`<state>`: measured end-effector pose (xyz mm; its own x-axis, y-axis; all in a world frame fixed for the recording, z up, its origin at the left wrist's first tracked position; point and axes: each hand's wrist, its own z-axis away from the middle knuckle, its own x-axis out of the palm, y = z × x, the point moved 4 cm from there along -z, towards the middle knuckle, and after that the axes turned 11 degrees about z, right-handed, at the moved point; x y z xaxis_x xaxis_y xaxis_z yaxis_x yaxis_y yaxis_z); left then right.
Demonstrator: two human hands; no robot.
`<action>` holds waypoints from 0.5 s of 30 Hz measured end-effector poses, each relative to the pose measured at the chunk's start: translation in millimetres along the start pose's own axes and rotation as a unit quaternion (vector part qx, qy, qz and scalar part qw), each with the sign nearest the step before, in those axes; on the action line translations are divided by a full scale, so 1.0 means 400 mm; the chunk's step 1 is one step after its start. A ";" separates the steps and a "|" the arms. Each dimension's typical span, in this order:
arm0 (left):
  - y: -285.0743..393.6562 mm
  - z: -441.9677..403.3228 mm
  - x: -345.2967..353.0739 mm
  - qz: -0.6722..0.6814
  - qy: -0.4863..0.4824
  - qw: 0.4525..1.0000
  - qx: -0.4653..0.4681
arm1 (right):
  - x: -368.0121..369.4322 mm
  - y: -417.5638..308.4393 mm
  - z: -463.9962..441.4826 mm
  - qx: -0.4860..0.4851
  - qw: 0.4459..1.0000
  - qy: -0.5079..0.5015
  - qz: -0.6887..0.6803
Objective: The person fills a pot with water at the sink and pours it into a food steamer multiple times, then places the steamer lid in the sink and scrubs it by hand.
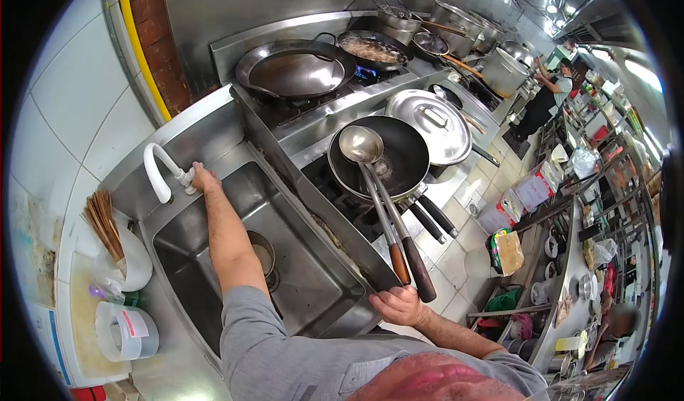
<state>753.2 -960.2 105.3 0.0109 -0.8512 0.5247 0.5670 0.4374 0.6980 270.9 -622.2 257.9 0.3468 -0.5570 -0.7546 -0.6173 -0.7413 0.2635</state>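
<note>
My left hand (206,178) reaches across the sink (320,258) and is closed on the base of a white tap (158,169), at its knob. Partly behind my left forearm, a round metal vessel (261,253) with a thin handle lies in the basin. My right hand (397,305) is closed at the sink's right edge, just under the handle ends of two ladles; its fingertips are hidden, so what it grips is unclear. The ladles (361,144) rest across a black frying pan (406,158) on the stove.
A large lid (429,126) sits beside the frying pan. Behind are a wide wok (296,69), a pan of bubbling oil (372,49) over a blue flame, and several stockpots (506,72). Left of the sink stand a bundle of sticks (105,223) and a plastic tub (128,332). A person (545,98) stands farther off.
</note>
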 end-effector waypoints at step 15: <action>-0.042 -0.016 0.047 0.290 -0.118 0.948 -0.050 | 0.002 -0.006 -0.007 0.008 0.999 -0.028 0.034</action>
<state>749.2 -985.6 100.3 0.1668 -0.3813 0.9093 0.5970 0.7730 0.2146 274.6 -621.9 258.4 0.2640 -0.5842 -0.7674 -0.6502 -0.6955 0.3058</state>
